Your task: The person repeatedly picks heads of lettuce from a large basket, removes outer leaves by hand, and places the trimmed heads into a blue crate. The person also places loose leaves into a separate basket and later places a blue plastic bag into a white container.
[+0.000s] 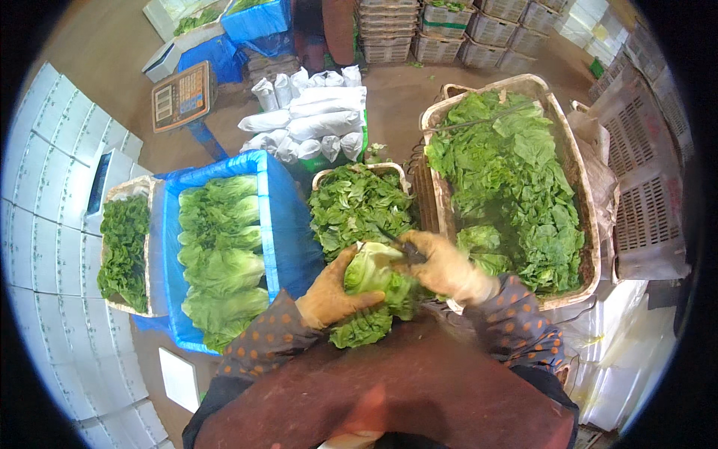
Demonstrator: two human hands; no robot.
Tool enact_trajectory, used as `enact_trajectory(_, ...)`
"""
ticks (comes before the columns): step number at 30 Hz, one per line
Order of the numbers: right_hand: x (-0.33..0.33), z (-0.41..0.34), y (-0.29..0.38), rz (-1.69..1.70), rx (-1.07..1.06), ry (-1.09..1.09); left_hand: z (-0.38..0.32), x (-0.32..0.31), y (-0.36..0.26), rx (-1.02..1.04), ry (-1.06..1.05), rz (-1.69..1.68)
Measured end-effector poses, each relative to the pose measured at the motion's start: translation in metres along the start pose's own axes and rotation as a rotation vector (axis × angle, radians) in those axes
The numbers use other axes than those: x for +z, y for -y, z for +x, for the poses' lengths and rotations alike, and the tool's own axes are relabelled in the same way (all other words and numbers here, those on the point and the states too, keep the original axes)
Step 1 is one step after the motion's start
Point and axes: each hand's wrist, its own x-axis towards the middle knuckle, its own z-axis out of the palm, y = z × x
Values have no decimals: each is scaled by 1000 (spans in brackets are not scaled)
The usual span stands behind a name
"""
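Note:
Both hands wear pale gloves. My left hand (339, 294) is closed around a head of lettuce (373, 275), its pale cut end up and its leaves hanging toward my apron. Just right of the lettuce, my right hand (440, 264) grips a small knife (412, 251) whose dark blade points up and left. The fingers of this hand are partly blurred and close to the lettuce leaves. Beyond the hands stands a basket (405, 174) full of loose green leaves. Trimmed lettuce heads (224, 264) lie stacked in a blue-lined box (262, 168) on the left.
On the right stands a large plastic crate (583, 185) of leafy lettuce. White wrapped bundles (325, 120) lie beyond the leaf basket, with a digital scale (182, 96) to their left. A narrow crate of greens (123, 252) and white foam boxes (61, 241) stand far left. Stacked crates (437, 47) line the back.

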Motion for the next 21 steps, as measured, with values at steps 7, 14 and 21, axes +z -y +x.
enact_trajectory(7, -39, 20, 42, -654, -149, -117, 14, -12, -4, 144, -207, 562)
enact_trajectory(14, -21, 11, 31, -279, -139, -376, 26, -23, 0, 313, -342, -194)
enact_trajectory(21, 25, 4, 5, 37, -31, -226, 36, -2, -11, 95, -9, -867)
